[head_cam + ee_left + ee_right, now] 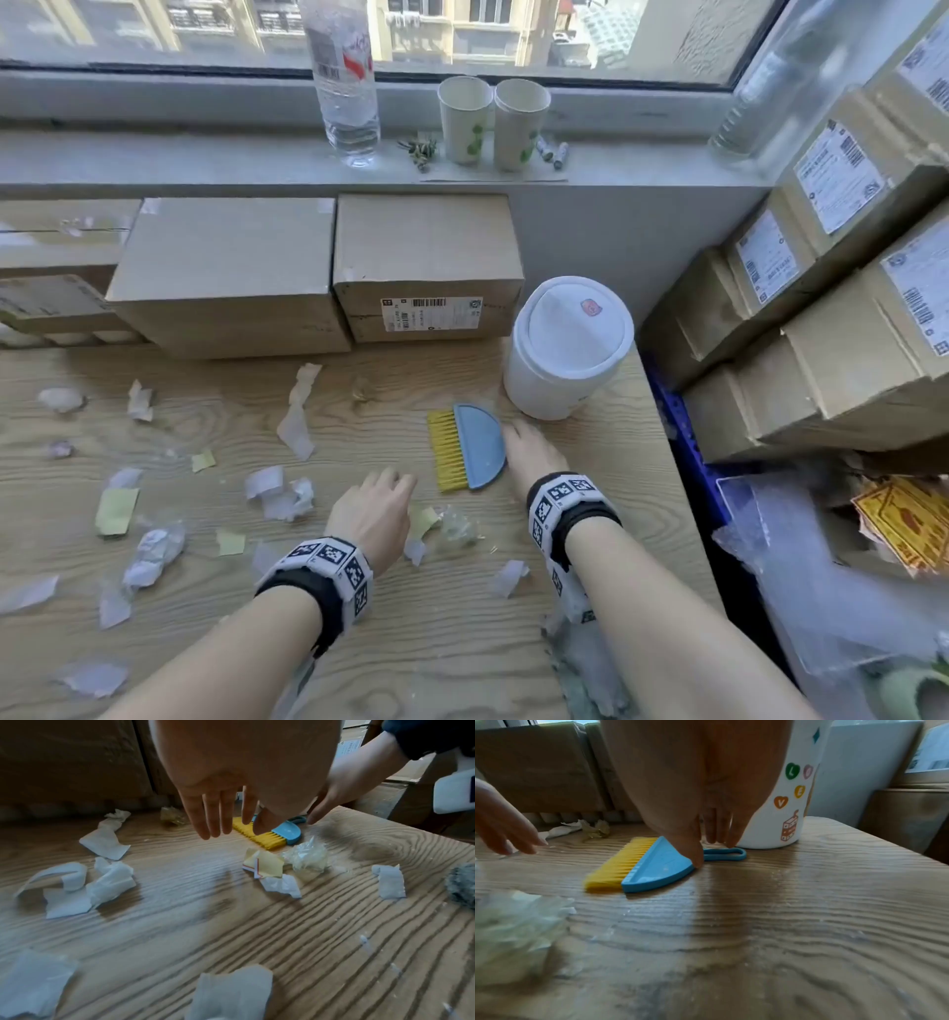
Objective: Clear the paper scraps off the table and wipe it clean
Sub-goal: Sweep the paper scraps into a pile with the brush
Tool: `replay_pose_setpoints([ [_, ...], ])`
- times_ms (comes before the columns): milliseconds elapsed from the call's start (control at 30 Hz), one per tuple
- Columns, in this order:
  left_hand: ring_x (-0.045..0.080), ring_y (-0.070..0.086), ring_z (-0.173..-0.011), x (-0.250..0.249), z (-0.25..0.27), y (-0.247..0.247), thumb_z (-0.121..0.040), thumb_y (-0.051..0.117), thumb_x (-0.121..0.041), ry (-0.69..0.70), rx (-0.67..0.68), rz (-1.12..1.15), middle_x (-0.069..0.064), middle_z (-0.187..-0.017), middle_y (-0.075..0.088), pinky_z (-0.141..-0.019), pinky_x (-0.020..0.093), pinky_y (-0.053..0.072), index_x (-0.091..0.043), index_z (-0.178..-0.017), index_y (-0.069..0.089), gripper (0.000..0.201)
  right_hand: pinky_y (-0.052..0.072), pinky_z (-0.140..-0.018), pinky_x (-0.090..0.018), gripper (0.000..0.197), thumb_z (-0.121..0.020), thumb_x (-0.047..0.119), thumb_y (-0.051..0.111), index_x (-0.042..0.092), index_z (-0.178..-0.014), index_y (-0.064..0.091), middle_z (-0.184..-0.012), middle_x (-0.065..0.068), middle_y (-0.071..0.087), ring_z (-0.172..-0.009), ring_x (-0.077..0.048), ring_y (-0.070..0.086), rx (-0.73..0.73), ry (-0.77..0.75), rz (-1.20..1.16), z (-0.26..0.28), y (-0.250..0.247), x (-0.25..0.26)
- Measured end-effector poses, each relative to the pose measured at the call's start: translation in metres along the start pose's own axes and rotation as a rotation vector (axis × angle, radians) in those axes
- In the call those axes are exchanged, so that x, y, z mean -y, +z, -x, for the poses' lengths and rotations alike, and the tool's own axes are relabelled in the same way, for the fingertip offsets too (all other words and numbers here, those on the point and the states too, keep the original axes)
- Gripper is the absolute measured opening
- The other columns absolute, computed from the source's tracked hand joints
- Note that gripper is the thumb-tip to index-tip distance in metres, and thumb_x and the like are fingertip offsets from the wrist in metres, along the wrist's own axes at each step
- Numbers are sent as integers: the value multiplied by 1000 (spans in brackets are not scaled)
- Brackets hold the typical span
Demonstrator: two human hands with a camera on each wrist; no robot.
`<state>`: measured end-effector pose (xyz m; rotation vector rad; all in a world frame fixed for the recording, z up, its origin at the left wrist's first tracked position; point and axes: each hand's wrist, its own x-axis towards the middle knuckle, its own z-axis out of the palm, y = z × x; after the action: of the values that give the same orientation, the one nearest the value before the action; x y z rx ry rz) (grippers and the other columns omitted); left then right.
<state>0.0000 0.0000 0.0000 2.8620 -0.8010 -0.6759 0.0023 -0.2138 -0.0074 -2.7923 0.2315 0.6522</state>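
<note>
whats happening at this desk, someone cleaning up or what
A person is starting to tidy a wooden table strewn with torn white and yellow paper scraps. Their right hand touches the small blue brush with yellow bristles, lying beside a white lidded bin. The left hand hovers open over the scraps. Nothing looks cleared yet.

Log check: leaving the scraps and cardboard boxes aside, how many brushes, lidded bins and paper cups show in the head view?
Blue brush with yellow bristles: 1
White lidded bin: 1
Paper cups: 2
Total: 4
</note>
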Motion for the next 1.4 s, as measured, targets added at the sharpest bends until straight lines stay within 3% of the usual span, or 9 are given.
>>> replay_pose_setpoints([
  [233, 24, 47, -117, 8, 0, 4, -93, 42, -23, -24, 8, 9, 4, -129, 48, -90, 34, 43, -16, -132, 38, 40, 40, -94, -40, 36, -93, -3, 32, 0, -126, 45, -129, -19, 44, -122, -33, 44, -10, 67, 174, -24, 1, 1],
  [500, 24, 44, -121, 9, 3, -1, -90, 40, -12, -53, -20, 35, 3, -132, 46, -90, 32, 43, -16, -134, 37, 44, 37, -97, -39, 36, -94, -3, 28, -2, -125, 44, -128, -20, 50, -119, -33, 49, -22, 27, 266, -33, 5, 5],
  [633, 23, 45, -121, 15, 9, 0, -89, 43, -11, -65, -30, 62, 4, -133, 47, -91, 34, 45, -16, -134, 38, 45, 38, -98, -38, 33, -94, 4, 42, -1, -126, 45, -129, -18, 47, -120, -32, 48, 21, 48, 241, -28, -3, 5],
  [767, 22, 46, -120, 21, 19, -3, -90, 40, -10, -89, -61, 70, 3, -133, 47, -88, 34, 47, -16, -134, 38, 44, 47, -82, -35, 30, -85, 16, 62, 8, -112, 54, -117, -13, 58, -106, -29, 58, 81, 64, -52, -19, -16, -1],
  [867, 21, 46, -121, 25, 27, -4, -91, 39, -10, -90, -82, 89, 3, -134, 47, -87, 33, 47, -16, -135, 38, 45, 50, -81, -30, 22, -77, 18, 74, 11, -97, 68, -96, -6, 69, -90, -20, 63, 46, 72, -347, -10, -20, -7],
  [967, 20, 45, -121, 29, 35, -6, -91, 38, -10, -89, -96, 93, 2, -134, 46, -84, 32, 47, -17, -135, 37, 44, 57, -78, -31, 25, -74, 6, 77, 1, -97, 70, -84, -12, 67, -77, -21, 64, 16, 145, -751, 4, -25, -6],
  [1033, 19, 45, -120, 32, 40, -8, -92, 37, -10, -85, -110, 89, 1, -133, 46, -80, 31, 47, -17, -135, 38, 43, 59, -66, -24, 27, -75, -3, 73, -8, -100, 66, -80, -17, 65, -67, -22, 64, -13, 213, -976, 14, -29, -1],
  [1200, 20, 48, -114, 51, 60, -10, -92, 38, -11, -86, -121, 101, 0, -127, 48, -72, 33, 48, -16, -127, 45, 35, 56, -55, -15, 23, -76, -11, 68, -15, -98, 64, -82, -19, 63, -68, -22, 63, -120, 340, -1287, 36, -31, 21],
  [1400, 23, 46, -119, 96, 91, -16, -91, 39, -10, -20, -111, 98, 3, -127, 48, -83, 38, 48, -14, -122, 48, 33, 59, -60, -19, 5, -81, -10, 64, -7, -85, 65, -83, -22, 65, -72, -24, 66, -213, 420, -1408, 61, -31, 62],
])
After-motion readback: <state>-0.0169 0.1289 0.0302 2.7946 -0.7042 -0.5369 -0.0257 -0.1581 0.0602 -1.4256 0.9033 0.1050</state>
